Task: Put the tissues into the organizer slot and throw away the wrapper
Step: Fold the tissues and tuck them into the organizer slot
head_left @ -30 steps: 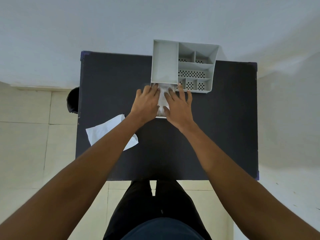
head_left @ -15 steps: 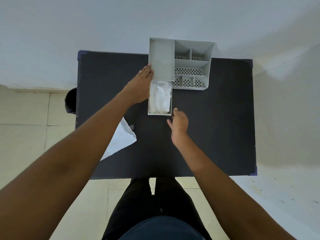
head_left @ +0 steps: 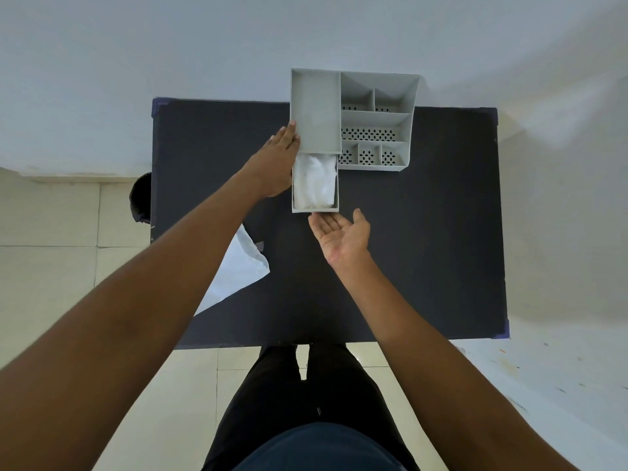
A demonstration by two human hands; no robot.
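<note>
A grey organizer [head_left: 373,120] stands at the far edge of the dark table [head_left: 424,232]. Its drawer [head_left: 315,209] is pulled out toward me, and white tissues [head_left: 314,180] lie inside it. My left hand [head_left: 275,164] rests flat against the organizer's left side, beside the drawer, fingers extended. My right hand [head_left: 341,234] is palm up just in front of the drawer's front wall, fingers spread, holding nothing. The white wrapper [head_left: 234,270] lies on the table's left part, partly hidden under my left forearm.
A black bin [head_left: 141,197] sits on the tiled floor just off the table's left edge. The organizer's right side has several small perforated compartments [head_left: 368,134]. A white wall stands behind the table. My legs are at the near edge.
Both hands came off the tissues. The left went to the organizer's left side; the right pulled back toward me and turned palm up at the drawer front. The tissues now show in the drawer.
</note>
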